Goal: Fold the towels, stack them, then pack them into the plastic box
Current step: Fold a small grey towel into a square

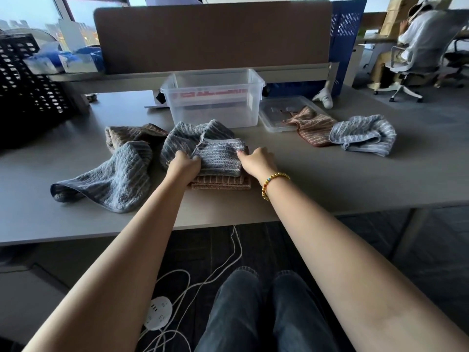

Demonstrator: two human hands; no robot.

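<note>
**Q:** What carries the items, and what is the largest container shown?

**A:** A grey desk [317,179] carries everything. At its far middle, in front of a brown partition panel [215,36], stands a clear plastic box [212,97], open at the top, with no towel visible inside. Its flat lid [274,115] lies on the desk just beside it, to the right.

**Q:** Where are the towels?

**A:** To the left lies a loose blue-grey towel [111,181], spread and rumpled. Behind it is a crumpled brown towel [129,134], and next to that a bunched grey towel [187,138], touching the box's front wall. To the right, a brown striped towel [313,128] lies partly over the lid, and a crumpled light grey towel [365,135] lies beside it. In the near middle, a folded grey towel [219,158] lies on top of a folded brown towel [223,182], forming a stack.

**Q:** What are the hands doing?

**A:** The left hand [184,165] grips the left edge of the folded grey towel, fingers curled round it. The right hand [257,160] holds the right edge, fingers curled at the towel's corner. A beaded bracelet [272,182] circles the right wrist.
</note>
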